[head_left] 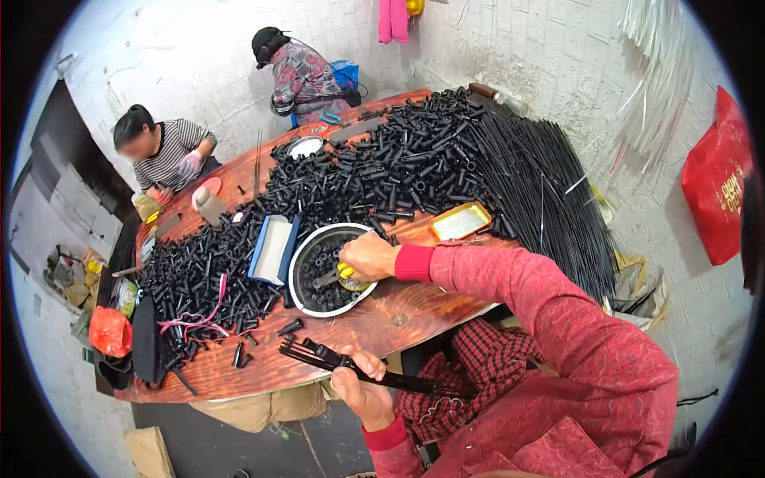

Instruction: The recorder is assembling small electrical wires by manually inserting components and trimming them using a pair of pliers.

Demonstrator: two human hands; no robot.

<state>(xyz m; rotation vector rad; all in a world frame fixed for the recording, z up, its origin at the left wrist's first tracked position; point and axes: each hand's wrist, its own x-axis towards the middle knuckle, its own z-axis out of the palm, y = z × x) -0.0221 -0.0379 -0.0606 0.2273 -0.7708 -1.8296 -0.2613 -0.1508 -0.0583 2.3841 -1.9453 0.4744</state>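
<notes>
Left hand (365, 392), lower centre of frame: fingers and thumb wrapped round a bundle of black rods (408, 382), which tilts across the near edge of the bench (386, 327). Right hand (368, 256), centre: closed tight on a yellow-handled tool (345, 271), metal end down over the white-rimmed bowl (293, 271); exact tool type can't tell. Small black round parts (323, 259) in the bowl.

Just left of the bowl, a blue-edged white box (273, 247). Right of it, a yellow-rimmed tray (460, 221). Pink ribbon (221, 296) left of centre, on black tubular fittings (382, 167) heaped over much of the bench, left to upper centre. Long thin black rods (550, 187) stacked right of the heap.

Red plastic bag (111, 331) at left edge. Person in striped top (174, 150) upper left; person in patterned jacket (303, 80) top, left of centre. Red bag (717, 187) on wall, far right.
</notes>
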